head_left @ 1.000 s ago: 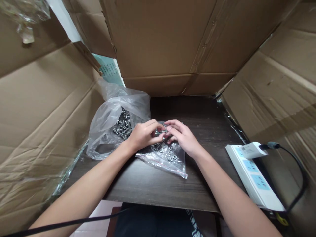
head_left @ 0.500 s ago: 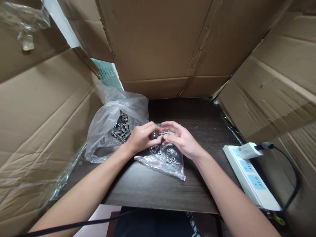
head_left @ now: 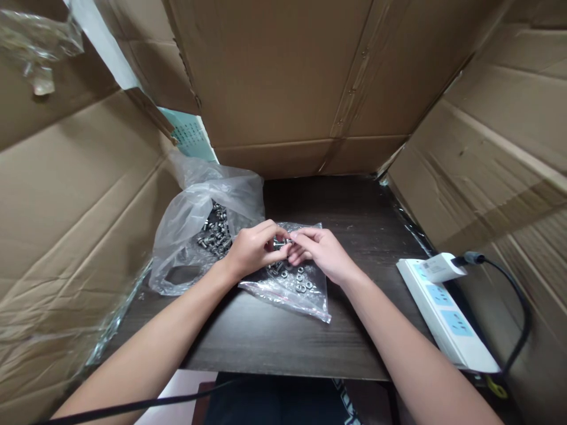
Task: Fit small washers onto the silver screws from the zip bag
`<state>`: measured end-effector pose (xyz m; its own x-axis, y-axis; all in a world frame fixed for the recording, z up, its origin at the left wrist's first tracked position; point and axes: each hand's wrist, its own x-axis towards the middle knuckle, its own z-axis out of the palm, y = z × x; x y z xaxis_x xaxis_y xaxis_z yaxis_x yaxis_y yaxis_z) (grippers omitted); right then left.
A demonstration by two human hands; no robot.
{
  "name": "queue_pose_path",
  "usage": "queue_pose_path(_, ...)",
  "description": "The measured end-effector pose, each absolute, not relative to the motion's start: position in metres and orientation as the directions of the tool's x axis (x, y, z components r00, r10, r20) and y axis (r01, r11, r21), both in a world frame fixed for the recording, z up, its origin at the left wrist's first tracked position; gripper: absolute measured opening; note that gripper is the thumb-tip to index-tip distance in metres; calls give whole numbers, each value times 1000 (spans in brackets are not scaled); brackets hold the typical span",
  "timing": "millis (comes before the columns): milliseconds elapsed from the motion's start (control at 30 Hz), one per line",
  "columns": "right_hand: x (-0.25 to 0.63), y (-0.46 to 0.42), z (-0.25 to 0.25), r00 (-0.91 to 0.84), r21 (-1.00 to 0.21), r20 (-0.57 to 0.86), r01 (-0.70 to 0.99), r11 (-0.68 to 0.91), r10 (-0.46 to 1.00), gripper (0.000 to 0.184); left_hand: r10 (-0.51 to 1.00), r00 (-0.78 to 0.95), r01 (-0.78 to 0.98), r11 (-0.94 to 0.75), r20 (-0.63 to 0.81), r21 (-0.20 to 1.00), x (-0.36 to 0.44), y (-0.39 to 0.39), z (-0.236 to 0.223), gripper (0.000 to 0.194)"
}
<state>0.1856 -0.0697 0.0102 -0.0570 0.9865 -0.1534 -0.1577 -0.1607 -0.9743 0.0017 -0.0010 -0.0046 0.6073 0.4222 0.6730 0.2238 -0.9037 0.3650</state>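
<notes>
Above a clear zip bag, my left hand pinches a small silver bolt between thumb and curled fingers. My right hand meets it from the other side, thumb and forefinger closed at the bolt's right end. Whether a nut sits under those fingertips is hidden. Several loose metal nuts lie on the zip bag just below the hands. To the left, a larger translucent plastic bag lies open with a pile of bolts inside.
A white power strip with a plugged-in white adapter and black cable lies at the right of the dark tabletop. Cardboard walls stand at the back and both sides. A dark strap crosses the lower left.
My right hand's fingers, spread around the bolt's end before, have closed into a pinch there, with the other fingers curled under. My left hand keeps its grip. The view shifts slightly.
</notes>
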Motion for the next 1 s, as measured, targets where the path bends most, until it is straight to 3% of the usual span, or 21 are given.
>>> queue_pose_path(167, 186, -69, 8, 16, -986, -63, -158, -59, 998, 31, 426, 593, 225, -902, 683, 368, 2, -1, -5, 9)
queue_pose_path(233, 188, -69, 9, -26, -979, -25, -201, -29, 999, 40, 427, 587, 219, -902, 688, 373, 2, -1, -5, 10)
queue_pose_path(433, 187, -67, 8, -1, -984, -98, -147, -97, 995, 31, 428, 596, 211, -900, 679, 382, 3, 0, -6, 10)
queue_pose_path(633, 185, -69, 10, -55, -984, -22, -178, -31, 998, 31, 470, 587, 193, -872, 659, 450, 2, 1, -7, 10)
queue_pose_path(833, 182, -71, 8, 24, -995, 88, 50, 86, 996, 21, 494, 628, 243, -858, 601, 452, 3, -1, -5, 9)
queue_pose_path(1000, 179, -73, 7, 31, -977, 102, 190, 94, 994, 22, 455, 630, 232, -884, 630, 407, 4, -2, -6, 9)
